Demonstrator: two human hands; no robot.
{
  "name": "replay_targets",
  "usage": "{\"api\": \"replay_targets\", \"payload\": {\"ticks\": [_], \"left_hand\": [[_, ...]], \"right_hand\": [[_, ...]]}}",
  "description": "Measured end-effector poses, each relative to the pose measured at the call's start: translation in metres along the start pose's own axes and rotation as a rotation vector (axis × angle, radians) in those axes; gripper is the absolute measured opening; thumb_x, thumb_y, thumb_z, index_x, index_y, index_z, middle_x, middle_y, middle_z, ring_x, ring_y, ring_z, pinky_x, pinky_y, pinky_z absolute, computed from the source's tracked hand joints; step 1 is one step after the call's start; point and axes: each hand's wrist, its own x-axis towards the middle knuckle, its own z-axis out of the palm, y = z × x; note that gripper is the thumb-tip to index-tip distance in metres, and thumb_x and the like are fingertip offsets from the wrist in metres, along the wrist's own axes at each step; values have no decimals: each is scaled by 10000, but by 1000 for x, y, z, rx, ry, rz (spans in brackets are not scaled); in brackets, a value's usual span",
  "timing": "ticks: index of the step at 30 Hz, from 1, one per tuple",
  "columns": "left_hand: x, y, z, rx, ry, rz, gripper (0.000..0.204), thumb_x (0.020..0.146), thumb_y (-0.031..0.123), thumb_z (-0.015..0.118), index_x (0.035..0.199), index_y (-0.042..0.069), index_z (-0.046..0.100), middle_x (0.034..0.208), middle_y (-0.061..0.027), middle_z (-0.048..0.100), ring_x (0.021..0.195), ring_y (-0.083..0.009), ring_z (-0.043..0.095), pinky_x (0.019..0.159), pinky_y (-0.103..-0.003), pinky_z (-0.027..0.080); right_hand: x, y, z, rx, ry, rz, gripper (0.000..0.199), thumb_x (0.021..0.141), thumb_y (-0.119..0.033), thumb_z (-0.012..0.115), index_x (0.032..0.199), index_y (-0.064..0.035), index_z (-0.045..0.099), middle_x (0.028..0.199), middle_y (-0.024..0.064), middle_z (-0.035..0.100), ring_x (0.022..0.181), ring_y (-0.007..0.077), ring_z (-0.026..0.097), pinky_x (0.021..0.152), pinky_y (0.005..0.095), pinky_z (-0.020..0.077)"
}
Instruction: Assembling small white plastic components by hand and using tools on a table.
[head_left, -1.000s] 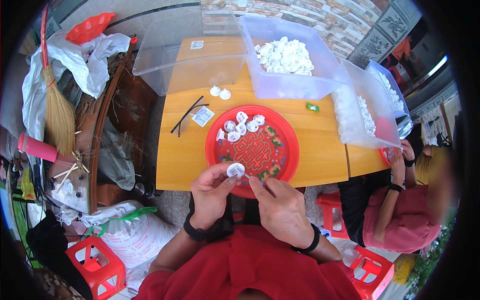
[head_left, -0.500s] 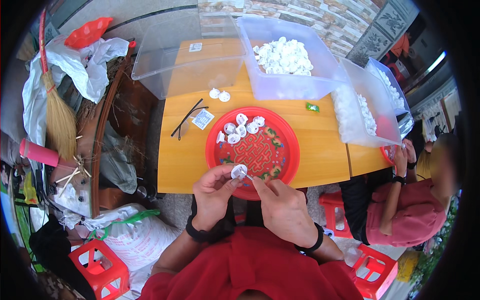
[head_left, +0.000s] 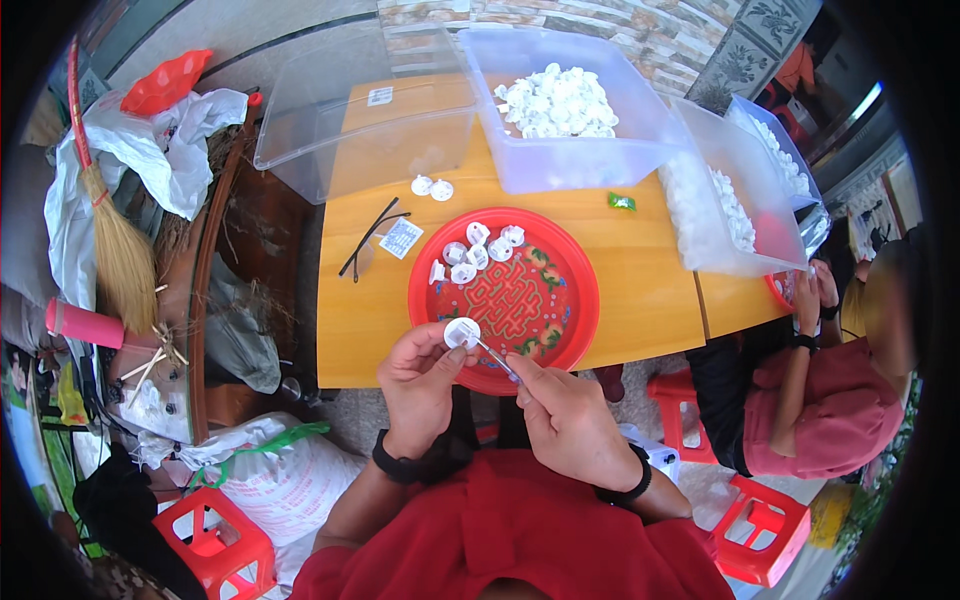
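A: White cap (head_left: 462, 331) — pinched at its rim between thumb and fingertips of left hand (head_left: 418, 385), held just over near edge of red round tray (head_left: 575, 300). Looks like thin moulded plastic: light, stiff, probably smooth enough to slip. Best gripped at rim, as now, hollow face left free.

B: Noted. Right hand (head_left: 572, 422)?

A: Closed on thin metal tool (head_left: 494, 358) — fingers wrapped narrow round its shaft, tip angled up and left, touching or just at cap. Cannot tell whether tip sits inside hollow.

B: Pose?

A: Both forearms up from lower edge, wrists close together over lap, dark bands on each. Left palm turned inward, cap tilted toward tool. Right hand lower, knuckles up.

B: Surroundings?

A: Several more white caps (head_left: 478, 250) clustered at far left of tray. Two strays (head_left: 432, 187) on wooden table (head_left: 640, 290) beyond. Clear tub (head_left: 570, 165) heaped with same pieces further back; empty clear tub (head_left: 340, 135) to left. Another person's hands (head_left: 812, 295) at right edge, well apart.
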Motion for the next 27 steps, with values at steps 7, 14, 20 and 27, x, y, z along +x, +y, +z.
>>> {"api": "replay_targets", "payload": {"ticks": [7,14,20,27], "left_hand": [[-3,0,4,62,-20,49,264,813,-131,536,1067,-60,542,1034,-149,611,860,-178,617,769,-292,520],[-4,-2,9,182,5,108,274,795,-147,535,1057,-67,550,1034,-160,612,878,-192,615,763,-298,524],[-4,-7,4,246,-60,148,274,818,-146,515,1072,-52,548,1109,-152,576,917,-171,600,772,-282,520],[-4,-2,4,196,-64,121,258,796,-144,528,1036,-51,557,1040,-169,609,861,-191,623,721,-293,533]], "right_hand": [[3,3,1,58,-45,112,336,802,37,509,1138,43,521,754,178,593,656,315,611,587,352,479],[7,9,3,82,-20,61,289,799,28,518,1085,68,519,717,218,578,634,358,593,554,419,471],[11,16,0,290,-96,202,268,824,12,498,1085,39,556,711,214,581,612,350,590,569,371,479],[13,31,-13,544,-290,402,293,842,-8,483,1125,13,555,683,169,585,605,313,587,573,322,469]]}}
